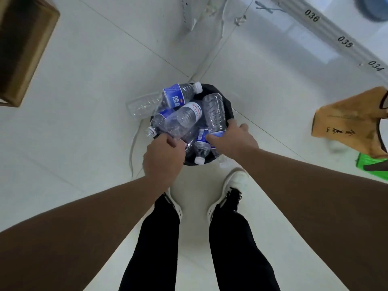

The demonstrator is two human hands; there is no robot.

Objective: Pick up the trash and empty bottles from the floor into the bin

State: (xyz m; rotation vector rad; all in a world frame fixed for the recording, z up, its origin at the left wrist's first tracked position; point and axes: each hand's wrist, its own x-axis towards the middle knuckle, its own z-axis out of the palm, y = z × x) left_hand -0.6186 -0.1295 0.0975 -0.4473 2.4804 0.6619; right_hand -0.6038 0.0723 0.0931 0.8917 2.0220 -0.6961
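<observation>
Bin (227, 108) rim mostly hidden under heaped bottles (184, 118), hands.

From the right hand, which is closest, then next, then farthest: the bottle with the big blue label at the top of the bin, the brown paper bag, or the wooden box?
1. Blue-label bottle: nearest to the right hand, on the bin's far rim.
2. Brown paper bag: on the floor to the right.
3. Wooden box: farthest, top-left corner.

both hands (163, 156) (233, 139) low, fingers curled
</observation>
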